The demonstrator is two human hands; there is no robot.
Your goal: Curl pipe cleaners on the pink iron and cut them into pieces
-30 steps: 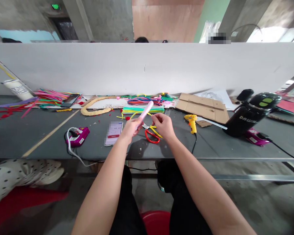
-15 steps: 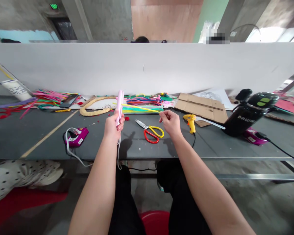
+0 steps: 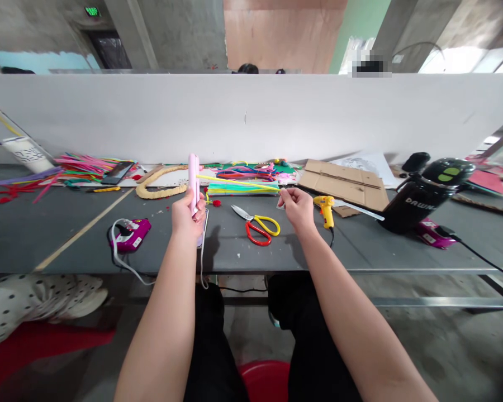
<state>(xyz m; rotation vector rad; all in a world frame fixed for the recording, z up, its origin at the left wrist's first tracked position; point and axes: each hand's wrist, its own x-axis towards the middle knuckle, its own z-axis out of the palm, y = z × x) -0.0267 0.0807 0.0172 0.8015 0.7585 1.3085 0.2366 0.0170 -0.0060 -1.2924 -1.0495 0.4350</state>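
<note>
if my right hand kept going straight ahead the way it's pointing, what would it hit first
Probably the bundle of colourful pipe cleaners lying just beyond the right hand, then the white partition. Depth is hard to judge; the yellow pipe cleaner it pinches runs leftward.

We sit at a long grey desk (image 3: 46, 234) backed by a white partition board (image 3: 318, 117). Beyond it we see bare concrete pillars (image 3: 184, 33), a plywood-coloured wall (image 3: 280, 33), a green wall strip (image 3: 360, 19) and a lit green exit sign (image 3: 91, 10). Daylight enters at the upper right; the floor (image 3: 444, 340) is rough concrete.
</note>
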